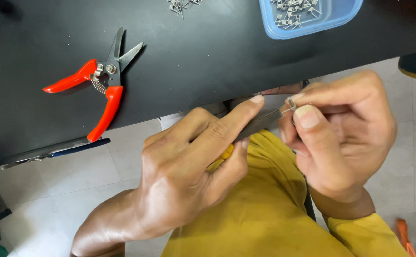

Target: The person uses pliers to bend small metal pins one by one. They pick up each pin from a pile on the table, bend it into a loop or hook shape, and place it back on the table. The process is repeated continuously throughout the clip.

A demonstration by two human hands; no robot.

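Observation:
My left hand (pixel 193 162) grips a dark slim tool, likely pliers or tweezers (pixel 260 123), with the forefinger stretched along it. Its tip meets a small metal wire spring piece (pixel 291 104) pinched between thumb and fingers of my right hand (pixel 341 138). Both hands hover just off the front edge of the black table (pixel 208 52), above my lap in yellow clothing (pixel 265 204).
Red-handled shears (pixel 101 81) lie open on the table at the left. A blue plastic tray (pixel 312 21) holding several small metal springs sits at the back right; more springs (pixel 182 5) lie loose at the top. A dark-handled tool (pixel 51 151) rests at the table's front-left edge. Tiled floor below.

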